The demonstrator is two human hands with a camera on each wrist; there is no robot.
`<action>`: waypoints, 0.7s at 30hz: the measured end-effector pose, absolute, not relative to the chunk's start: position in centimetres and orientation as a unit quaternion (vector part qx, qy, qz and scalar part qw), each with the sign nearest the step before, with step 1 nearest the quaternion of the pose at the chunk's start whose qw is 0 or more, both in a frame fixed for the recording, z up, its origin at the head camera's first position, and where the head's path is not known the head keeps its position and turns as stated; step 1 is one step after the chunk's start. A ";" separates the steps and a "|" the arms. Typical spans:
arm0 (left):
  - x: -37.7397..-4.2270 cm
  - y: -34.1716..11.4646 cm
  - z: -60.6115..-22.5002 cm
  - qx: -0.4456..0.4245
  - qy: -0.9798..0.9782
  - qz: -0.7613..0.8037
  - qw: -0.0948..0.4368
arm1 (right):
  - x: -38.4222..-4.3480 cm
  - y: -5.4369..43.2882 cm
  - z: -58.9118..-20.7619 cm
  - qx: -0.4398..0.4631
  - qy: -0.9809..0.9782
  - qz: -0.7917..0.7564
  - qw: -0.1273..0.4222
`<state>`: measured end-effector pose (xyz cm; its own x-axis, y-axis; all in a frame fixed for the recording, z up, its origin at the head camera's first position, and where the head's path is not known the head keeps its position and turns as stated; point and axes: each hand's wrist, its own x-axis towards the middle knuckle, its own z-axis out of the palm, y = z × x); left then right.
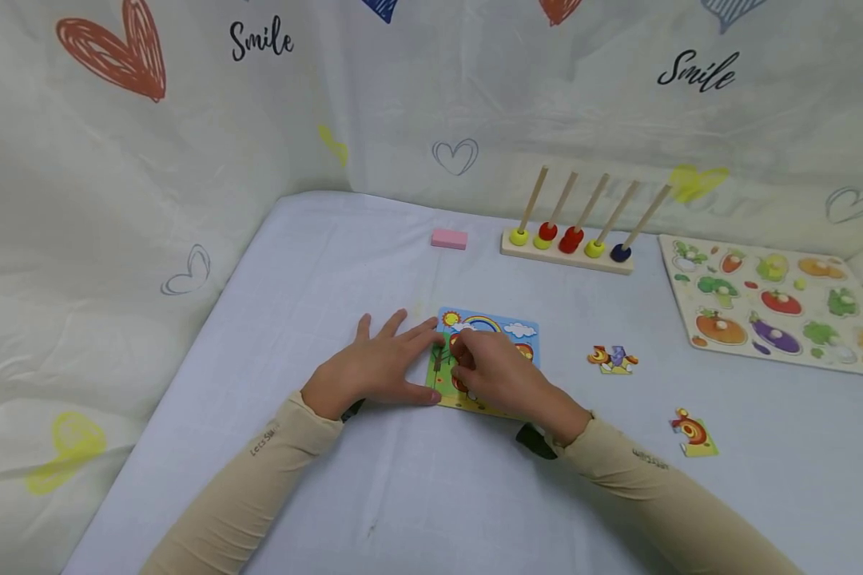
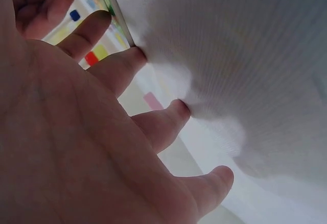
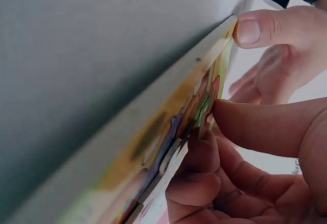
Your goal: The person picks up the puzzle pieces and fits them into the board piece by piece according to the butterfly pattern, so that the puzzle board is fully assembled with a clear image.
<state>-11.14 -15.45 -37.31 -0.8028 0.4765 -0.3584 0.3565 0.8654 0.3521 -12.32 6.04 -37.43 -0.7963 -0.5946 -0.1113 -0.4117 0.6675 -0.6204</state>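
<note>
A colourful jigsaw board (image 1: 480, 323) with a sun, a rainbow and clouds lies flat on the white cloth. My left hand (image 1: 374, 369) rests at its left edge, fingers spread, with the thumb and a finger touching the board. Over the middle, my right hand (image 1: 509, 374) pinches a thin puzzle piece (image 3: 206, 112) between thumb and fingers, close against the picture. The right hand covers much of the board in the head view. Two loose stretches of puzzle, a purple and orange piece (image 1: 613, 359) and a red and yellow piece (image 1: 693, 434), lie to the right.
A pink block (image 1: 449, 239) lies behind the board. Further right stands a wooden peg rack (image 1: 566, 257) with coloured beads on upright rods. At the far right is a vegetable peg board (image 1: 744, 307). A printed curtain (image 1: 388, 104) hangs behind the table.
</note>
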 end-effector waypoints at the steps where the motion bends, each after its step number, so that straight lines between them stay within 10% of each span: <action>1: -11.1 -15.4 -37.3 0.222 0.940 0.134 0.222 | -12.3 6.0 -37.4 -0.278 0.900 -0.297 0.158; 21: -11.2 -15.5 -37.2 0.217 0.939 0.141 0.229 | -13.0 5.4 -37.3 -0.270 0.906 -0.271 0.181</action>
